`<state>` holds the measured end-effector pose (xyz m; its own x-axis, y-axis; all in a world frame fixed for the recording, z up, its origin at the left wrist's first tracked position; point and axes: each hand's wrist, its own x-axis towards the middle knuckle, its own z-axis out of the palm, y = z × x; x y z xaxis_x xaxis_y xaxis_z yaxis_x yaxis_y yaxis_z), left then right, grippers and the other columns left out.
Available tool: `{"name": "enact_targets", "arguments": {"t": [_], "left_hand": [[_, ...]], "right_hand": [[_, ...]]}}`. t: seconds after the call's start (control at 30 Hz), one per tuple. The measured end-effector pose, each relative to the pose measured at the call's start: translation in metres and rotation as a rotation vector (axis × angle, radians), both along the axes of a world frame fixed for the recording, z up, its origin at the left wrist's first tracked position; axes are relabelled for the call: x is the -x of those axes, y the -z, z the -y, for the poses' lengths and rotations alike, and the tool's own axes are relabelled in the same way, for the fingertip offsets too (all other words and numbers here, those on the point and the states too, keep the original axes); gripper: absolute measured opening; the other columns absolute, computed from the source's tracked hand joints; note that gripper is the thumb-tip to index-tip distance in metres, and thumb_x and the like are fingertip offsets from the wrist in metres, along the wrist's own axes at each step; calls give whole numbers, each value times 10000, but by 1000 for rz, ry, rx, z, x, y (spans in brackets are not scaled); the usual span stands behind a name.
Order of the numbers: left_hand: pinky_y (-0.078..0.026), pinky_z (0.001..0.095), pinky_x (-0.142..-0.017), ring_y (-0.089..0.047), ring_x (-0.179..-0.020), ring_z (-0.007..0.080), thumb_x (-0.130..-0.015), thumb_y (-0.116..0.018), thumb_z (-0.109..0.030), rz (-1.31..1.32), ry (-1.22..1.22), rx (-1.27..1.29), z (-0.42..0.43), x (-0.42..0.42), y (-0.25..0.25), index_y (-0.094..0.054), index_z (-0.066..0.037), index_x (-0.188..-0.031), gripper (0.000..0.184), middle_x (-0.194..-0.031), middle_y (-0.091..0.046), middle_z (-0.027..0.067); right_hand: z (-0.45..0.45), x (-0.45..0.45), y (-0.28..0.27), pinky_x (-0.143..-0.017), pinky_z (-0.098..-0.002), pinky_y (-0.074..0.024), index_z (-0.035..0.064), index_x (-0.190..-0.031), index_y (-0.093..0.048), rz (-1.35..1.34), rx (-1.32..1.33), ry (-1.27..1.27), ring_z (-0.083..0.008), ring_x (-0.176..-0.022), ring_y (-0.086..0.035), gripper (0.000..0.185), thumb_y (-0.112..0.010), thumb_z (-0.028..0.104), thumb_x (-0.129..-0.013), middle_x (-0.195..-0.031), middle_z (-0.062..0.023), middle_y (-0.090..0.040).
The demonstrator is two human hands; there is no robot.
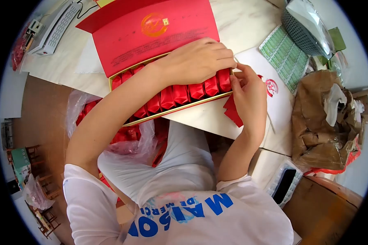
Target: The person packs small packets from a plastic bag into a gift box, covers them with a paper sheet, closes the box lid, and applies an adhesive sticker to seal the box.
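Note:
A long red gift box (pixel 178 108) with gold edges stands on the table edge, its red lid (pixel 126 38) raised at the back. Red foil packets (pixel 167 98) lie in a row inside. My left hand (pixel 198 61) reaches across the box to its right end, back up and fingers curled together. Its fingertips are partly hidden, and I cannot make out what they grip. At that same end my right hand (pixel 249 96) is closed, thumb and fingers at the box's end wall, close to the left fingertips. Red card pieces (pixel 232 111) lie just below it.
A clear plastic bag (pixel 145 139) of red packets sits by my lap. On the right are a green printed sheet (pixel 285 57), a grey basket (pixel 300 28), a crumpled brown paper bag (pixel 315 122) and a phone (pixel 284 185). A white device (pixel 55 30) stands far left.

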<state>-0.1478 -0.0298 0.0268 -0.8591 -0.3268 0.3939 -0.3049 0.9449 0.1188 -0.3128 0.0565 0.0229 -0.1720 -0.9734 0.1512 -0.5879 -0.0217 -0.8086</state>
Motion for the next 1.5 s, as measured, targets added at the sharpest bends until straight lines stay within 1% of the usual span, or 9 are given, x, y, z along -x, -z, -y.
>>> {"name": "enact_targets", "arguments": {"t": [0.07,0.23,0.37,0.57,0.7,0.83,1.17,1.33,1.5], "left_hand": [[-387,380,-984,-543,-1074,241,-818,-537,-64,-14,-8,-47,0,1,0,-586,-63,-1054,241,-1079,-593,53],[-412,340,-930,-548,-995,218,-822,-528,-93,51,-12,43,6,1,1,-612,-58,-965,170,-1010,-584,49],[-433,320,-866,-547,-911,199,-832,-515,-133,53,-2,216,11,1,3,-616,-63,-895,138,-911,-555,44],[-451,356,-824,-567,-879,227,-822,-520,-149,10,-90,98,12,3,10,-598,-54,-848,125,-864,-589,61],[-437,374,-869,-572,-906,248,-829,-499,-192,101,-171,-53,18,5,3,-609,-28,-828,197,-888,-626,90],[-402,384,-928,-576,-943,255,-859,-468,-215,-56,-168,-154,14,2,11,-639,-39,-830,247,-888,-653,100],[-381,386,-936,-580,-938,250,-858,-470,-249,70,-153,-251,17,2,6,-668,-50,-897,284,-891,-668,97],[-394,381,-882,-580,-861,245,-852,-476,-243,230,-201,-276,13,2,-1,-646,-47,-735,285,-784,-649,90],[-410,366,-854,-580,-817,249,-841,-480,-222,255,-229,-278,5,1,-10,-630,-44,-687,278,-741,-635,94]], "right_hand": [[6,2,1,-828,-378,-421,1,-974,-664,-199,28,11,-282,-628,-626,163,-627,75,-833,-776,-125,-696],[20,-1,-9,-679,-387,-448,8,-802,-681,-342,-8,-7,-308,-627,-633,97,-640,94,-825,-731,-132,-686],[28,0,-3,-655,-395,-477,-1,-812,-683,-391,72,-39,-316,-611,-636,103,-631,87,-830,-736,-146,-685],[30,-11,-4,-664,-394,-505,-29,-884,-683,-300,-17,37,-354,-676,-653,151,-595,92,-872,-793,-187,-686],[33,-8,11,-649,-354,-495,-31,-939,-690,-121,40,69,-267,-645,-647,202,-599,146,-904,-778,-178,-690],[37,-4,26,-630,-302,-478,-22,-999,-694,87,88,74,-145,-623,-571,246,-609,196,-924,-733,-125,-684],[38,-5,26,-571,-298,-437,-18,-1036,-680,43,29,41,-116,-585,-491,267,-549,203,-968,-655,-102,-624],[37,-10,17,-548,-291,-426,-16,-1020,-678,22,-17,53,-119,-569,-481,255,-540,192,-971,-638,-103,-607],[37,-7,17,-560,-294,-442,-8,-1016,-679,38,-30,42,-138,-575,-517,230,-557,178,-957,-666,-128,-625]]}}
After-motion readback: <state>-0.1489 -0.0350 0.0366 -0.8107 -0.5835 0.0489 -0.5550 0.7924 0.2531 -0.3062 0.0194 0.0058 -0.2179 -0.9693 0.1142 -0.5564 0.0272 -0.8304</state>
